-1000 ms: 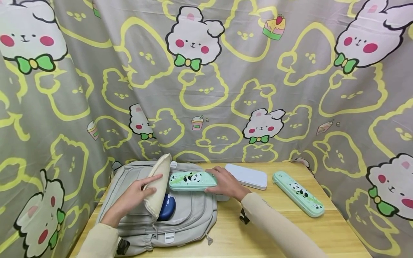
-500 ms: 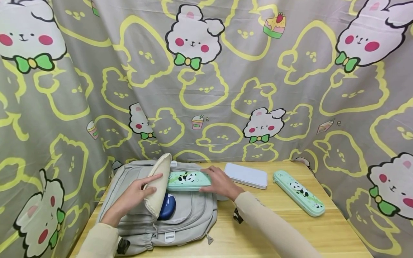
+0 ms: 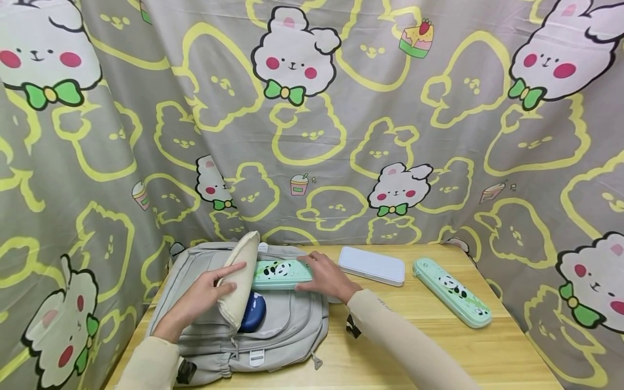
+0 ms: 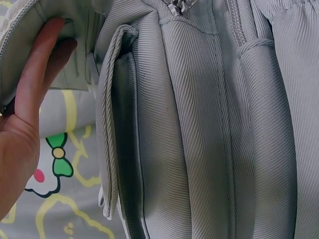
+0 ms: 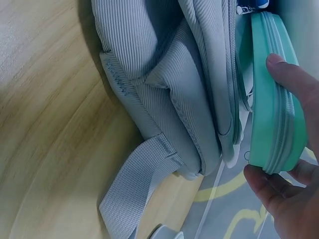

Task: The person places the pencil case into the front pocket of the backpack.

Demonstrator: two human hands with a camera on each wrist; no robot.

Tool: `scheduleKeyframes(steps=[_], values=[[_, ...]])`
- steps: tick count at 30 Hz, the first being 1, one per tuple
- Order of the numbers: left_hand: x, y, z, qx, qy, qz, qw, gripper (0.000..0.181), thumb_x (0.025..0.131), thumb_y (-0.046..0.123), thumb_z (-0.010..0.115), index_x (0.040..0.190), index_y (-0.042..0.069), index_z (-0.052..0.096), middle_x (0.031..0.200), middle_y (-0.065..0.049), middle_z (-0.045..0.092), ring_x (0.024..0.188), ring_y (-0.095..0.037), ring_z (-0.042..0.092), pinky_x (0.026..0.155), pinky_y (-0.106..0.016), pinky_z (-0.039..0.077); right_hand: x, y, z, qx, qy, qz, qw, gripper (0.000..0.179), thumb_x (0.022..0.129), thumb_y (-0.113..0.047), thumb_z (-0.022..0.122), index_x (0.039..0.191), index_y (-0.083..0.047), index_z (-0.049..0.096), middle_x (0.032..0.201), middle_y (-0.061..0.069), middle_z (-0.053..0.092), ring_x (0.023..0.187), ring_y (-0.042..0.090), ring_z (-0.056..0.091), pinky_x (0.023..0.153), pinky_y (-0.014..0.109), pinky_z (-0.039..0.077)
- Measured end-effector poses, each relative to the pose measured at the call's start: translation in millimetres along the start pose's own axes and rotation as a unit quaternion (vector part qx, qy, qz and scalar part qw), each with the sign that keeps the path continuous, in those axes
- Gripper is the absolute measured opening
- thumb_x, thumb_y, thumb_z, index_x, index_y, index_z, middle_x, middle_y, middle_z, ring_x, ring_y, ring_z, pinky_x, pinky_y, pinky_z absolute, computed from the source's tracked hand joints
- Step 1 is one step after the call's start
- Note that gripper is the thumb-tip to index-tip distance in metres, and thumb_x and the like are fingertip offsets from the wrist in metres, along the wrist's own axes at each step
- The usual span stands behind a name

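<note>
Mint panda case [image 3: 275, 276] gripped by right fingers [image 5: 265, 191], spread to its width; left fingers [image 3: 226, 271] hold cream flap [image 3: 246, 252].

Bright, even head view; dimmer, cooler wrist views; soft shadow beside the backpack [image 5: 182, 99].

Wooden worktop [image 3: 343, 363], bearing grey backpack [image 3: 285, 314] at nine o'clock, flat pale case [image 3: 372, 265] at one, green panda-print case [image 3: 453, 293] near three.

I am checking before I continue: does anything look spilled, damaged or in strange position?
Nothing stands out: no spill or damage shows. The backpack flap is raised, but the left hand holds it; the right hand grips one mint panda case.
</note>
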State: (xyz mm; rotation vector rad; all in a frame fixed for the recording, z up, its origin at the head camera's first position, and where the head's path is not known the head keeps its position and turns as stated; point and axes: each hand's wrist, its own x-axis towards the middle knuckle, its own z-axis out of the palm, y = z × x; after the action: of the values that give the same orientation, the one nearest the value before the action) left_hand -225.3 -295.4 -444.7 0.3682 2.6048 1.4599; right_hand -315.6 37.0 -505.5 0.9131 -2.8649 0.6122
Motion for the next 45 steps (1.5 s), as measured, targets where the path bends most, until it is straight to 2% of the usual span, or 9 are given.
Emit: scheduleKeyframes(steps=[4, 7, 18, 28, 39, 45], values=[[1.0, -1.1, -1.5, -0.005, 0.001, -0.004, 1.0, 0.054, 0.108, 0.01, 0.063, 0.161, 0.01, 0.055, 0.171, -0.024, 0.041, 0.155, -0.047, 0.042, 0.104, -0.023, 0.051, 1.5, -2.2, 1.2, 0.014, 0.001, -0.003, 0.9999, 0.084, 0.087, -0.053, 0.091, 0.156, -0.015, 0.06, 0.145, 0.015, 0.064, 0.131, 0.035, 0.063, 0.11, 0.053, 0.055], [0.9, -1.0, -2.0, -0.008, 0.0, -0.003, 1.0, 0.054, 0.107, 0.01, 0.064, 0.161, 0.01, 0.055, 0.172, -0.022, 0.042, 0.157, -0.046, 0.04, 0.101, -0.017, 0.048, 3.6, -3.3, 3.7, 0.022, 0.0, 0.0, 0.9998, 0.085, 0.087, -0.053, 0.09, 0.157, -0.016, 0.059, 0.147, 0.016, 0.062, 0.134, 0.035, 0.062, 0.112, 0.053, 0.054], [1.4, -0.7, -0.5, -0.024, -0.004, -0.006, 0.9997, 0.053, 0.108, 0.009, 0.063, 0.161, 0.011, 0.055, 0.173, -0.023, 0.04, 0.154, -0.046, 0.043, 0.097, -0.019, 0.053, 7.0, -13.4, 9.3, 0.018, -0.002, 0.009, 0.9998, 0.086, 0.087, -0.055, 0.09, 0.157, -0.017, 0.059, 0.149, 0.014, 0.061, 0.134, 0.033, 0.062, 0.11, 0.051, 0.055], [2.1, 0.1, 0.1, -0.021, -0.004, -0.005, 0.9998, 0.054, 0.108, 0.009, 0.063, 0.161, 0.01, 0.055, 0.172, -0.022, 0.041, 0.154, -0.045, 0.043, 0.099, -0.018, 0.051, 11.8, -18.4, 16.4, 0.007, 0.009, 0.006, 0.9999, 0.084, 0.086, -0.055, 0.091, 0.155, -0.017, 0.061, 0.14, 0.011, 0.064, 0.124, 0.028, 0.064, 0.104, 0.046, 0.058], [0.2, 1.9, 1.4, -0.023, -0.009, -0.002, 0.9997, 0.054, 0.108, 0.01, 0.064, 0.161, 0.009, 0.055, 0.171, -0.022, 0.043, 0.154, -0.046, 0.045, 0.098, -0.019, 0.053, 11.5, -17.3, 21.4, 0.016, -0.008, 0.002, 0.9998, 0.086, 0.088, -0.053, 0.09, 0.158, -0.015, 0.057, 0.147, 0.013, 0.061, 0.13, 0.032, 0.062, 0.108, 0.048, 0.055], [2.3, -0.1, 0.1, -0.015, -0.006, -0.003, 0.9999, 0.054, 0.108, 0.011, 0.064, 0.161, 0.01, 0.055, 0.17, -0.023, 0.044, 0.152, -0.042, 0.045, 0.099, -0.017, 0.051, 9.7, -10.7, 20.4, 0.047, -0.021, -0.003, 0.9987, 0.086, 0.092, -0.051, 0.087, 0.163, -0.016, 0.052, 0.153, 0.012, 0.058, 0.138, 0.033, 0.059, 0.114, 0.052, 0.051]])
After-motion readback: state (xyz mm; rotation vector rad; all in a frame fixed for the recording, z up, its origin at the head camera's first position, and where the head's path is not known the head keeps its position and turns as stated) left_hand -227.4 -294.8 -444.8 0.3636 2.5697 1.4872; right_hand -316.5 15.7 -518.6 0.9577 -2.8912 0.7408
